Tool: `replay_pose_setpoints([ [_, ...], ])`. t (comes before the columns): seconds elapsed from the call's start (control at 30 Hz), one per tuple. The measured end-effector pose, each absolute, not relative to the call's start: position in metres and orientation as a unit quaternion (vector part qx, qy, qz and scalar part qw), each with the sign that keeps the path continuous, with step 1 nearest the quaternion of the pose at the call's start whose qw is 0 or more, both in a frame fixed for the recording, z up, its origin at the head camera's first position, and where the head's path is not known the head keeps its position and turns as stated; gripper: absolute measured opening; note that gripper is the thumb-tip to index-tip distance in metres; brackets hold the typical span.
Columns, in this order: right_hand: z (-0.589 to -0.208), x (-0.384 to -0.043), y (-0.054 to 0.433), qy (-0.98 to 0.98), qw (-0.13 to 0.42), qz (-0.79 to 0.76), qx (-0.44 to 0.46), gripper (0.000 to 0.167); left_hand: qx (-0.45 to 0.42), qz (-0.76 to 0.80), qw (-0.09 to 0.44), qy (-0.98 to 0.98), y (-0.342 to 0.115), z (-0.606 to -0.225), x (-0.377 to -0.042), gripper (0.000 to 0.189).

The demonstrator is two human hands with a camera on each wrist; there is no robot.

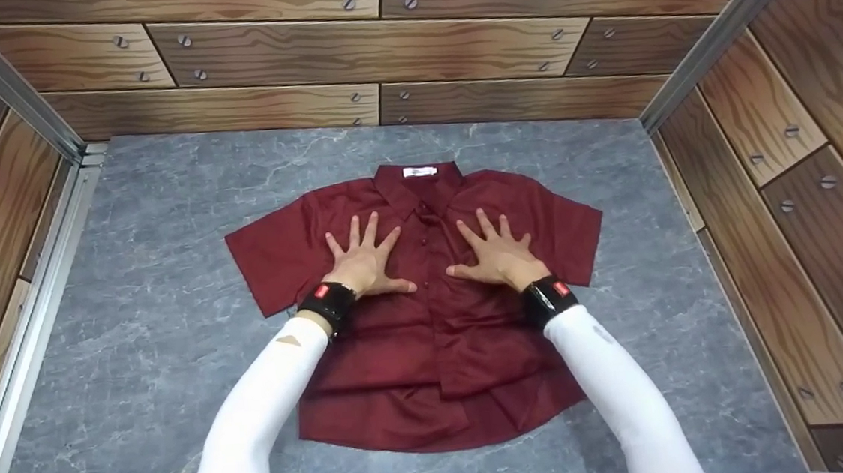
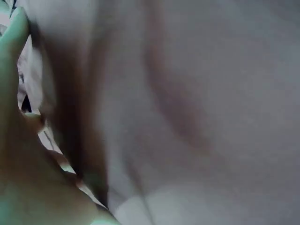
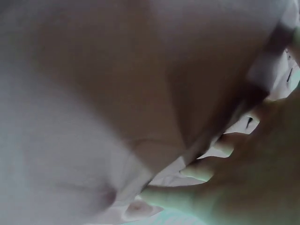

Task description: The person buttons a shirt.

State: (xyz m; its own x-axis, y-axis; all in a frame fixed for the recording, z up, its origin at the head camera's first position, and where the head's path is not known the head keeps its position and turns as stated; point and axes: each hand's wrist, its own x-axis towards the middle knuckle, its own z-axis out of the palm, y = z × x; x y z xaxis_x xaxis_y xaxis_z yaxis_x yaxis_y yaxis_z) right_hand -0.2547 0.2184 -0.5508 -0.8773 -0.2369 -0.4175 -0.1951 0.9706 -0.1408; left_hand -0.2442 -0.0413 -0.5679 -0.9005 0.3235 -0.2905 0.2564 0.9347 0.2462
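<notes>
A dark red short-sleeved shirt [image 1: 393,351] lies front up, its collar [image 1: 395,186] at the far side and a white label inside the neck. My left hand [image 1: 365,260] rests on the left half of the chest with fingers spread and thumb toward the button line. On the other half, my right hand [image 1: 496,253] lies in the same way, fingers splayed. Folds run across the cloth below both hands. Close fabric fills most of the left wrist view, with part of the left hand [image 2: 28,159] at its edge. The right wrist view shows the right hand [image 3: 243,173] against the cloth.
The shirt is on a grey marbled surface [image 1: 150,325]. Wood-patterned panels [image 1: 264,53] stand behind it and on both sides. Metal rails [image 1: 32,357] run along the left edge and up the corners. White sleeves and black wrist straps cover my forearms.
</notes>
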Motion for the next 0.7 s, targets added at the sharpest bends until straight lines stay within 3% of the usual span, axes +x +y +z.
replay_pose_setpoints([
  [0.1, -0.546, -0.255, 0.212, 0.978, 0.149, -0.073, -0.124, 0.085, 0.166, 0.125, 0.097, 0.973, -0.036, -0.567, -0.247, 0.087],
  [0.23, -0.540, -0.258, 0.195, 0.981, 0.005, -0.120, -0.152, 0.041, 0.187, 0.167, 0.018, 0.968, -0.027, -0.567, -0.252, 0.055],
  [0.3, -0.540, -0.260, 0.185, 0.976, -0.030, -0.134, -0.166, 0.025, 0.195, 0.178, 0.006, 0.964, -0.023, -0.567, -0.254, 0.049],
  [0.4, -0.542, -0.261, 0.170, 0.972, -0.030, -0.151, -0.176, 0.018, 0.202, 0.179, 0.005, 0.963, -0.020, -0.569, -0.254, 0.051],
  [0.7, -0.552, -0.263, 0.151, 0.977, 0.007, -0.129, -0.168, 0.019, 0.196, 0.192, 0.009, 0.962, -0.018, -0.575, -0.251, 0.071],
])
